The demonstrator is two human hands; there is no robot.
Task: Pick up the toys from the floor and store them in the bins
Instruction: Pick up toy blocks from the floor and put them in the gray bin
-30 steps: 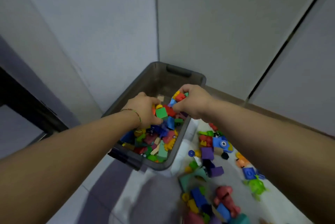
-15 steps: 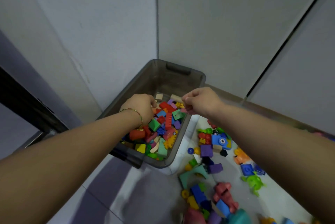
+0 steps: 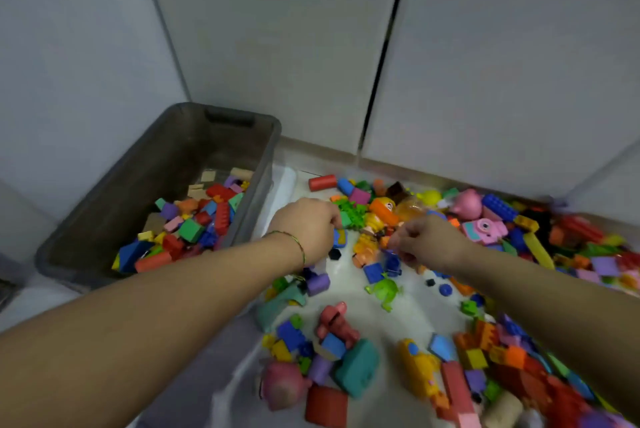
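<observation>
While toys (image 3: 498, 207) lie on the floor (image 3: 408, 320) beside the bin (image 3: 269, 153), the right hand (image 3: 429, 244) grip pinches a blue piece (image 3: 392, 262). The left hand (image 3: 306, 230) curls over a blue block (image 3: 340, 238), hold unclear. Next: lift, drop in bin.

Soft, even, cool indoor light leaves only a faint grey shadow on the floor (image 3: 221, 368) at lower left, motion blur smears everything, worst over the toys (image 3: 512, 358) at lower right, and wide-angle distortion bows the wall seams (image 3: 384, 56).

White cabinet panels (image 3: 277, 46) rise behind, split by a dark vertical gap (image 3: 384, 56).
</observation>
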